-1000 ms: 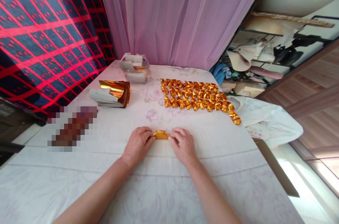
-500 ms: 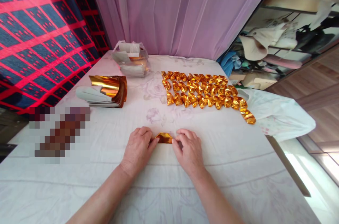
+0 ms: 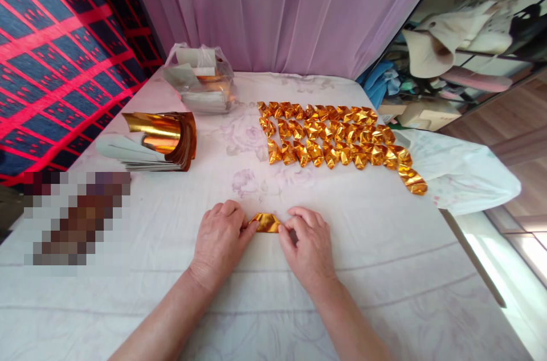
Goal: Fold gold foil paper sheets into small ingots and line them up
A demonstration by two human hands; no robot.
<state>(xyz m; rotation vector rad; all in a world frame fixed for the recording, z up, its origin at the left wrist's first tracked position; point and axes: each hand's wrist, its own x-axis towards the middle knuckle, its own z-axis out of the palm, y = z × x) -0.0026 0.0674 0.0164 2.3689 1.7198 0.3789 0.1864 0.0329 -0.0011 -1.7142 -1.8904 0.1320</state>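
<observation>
Hands are meeting at the near middle of the white cloth [image 3: 384,270], both working one small piece of gold foil [image 3: 265,222]. The left hand [image 3: 220,238] is curling its fingers in and pinching the left end of the foil between thumb and fingertips, while the right hand [image 3: 308,247] is doing the same at the right end, so each is closing on the paper rather than lying flat. Holding it at both ends looks like a way of keeping the slippery sheet pressed against the cloth while a crease is being set. The foil is lying directly between the two hands, touching both, with only its middle showing.

Farther off, rows of folded gold pieces [image 3: 337,139] are sitting side by side in the middle right of the cloth, well apart from the hands; laying them in lines probably keeps them from being crushed or mixed up. To the left, a stack of gold sheets [image 3: 160,139] is curling upward at its edge, within reach of the left hand. Behind it a clear plastic bag [image 3: 200,79] is holding more paper near the pink curtain [image 3: 273,8]. A crumpled white bag [image 3: 461,173] is hanging off the right edge of the cloth.
</observation>
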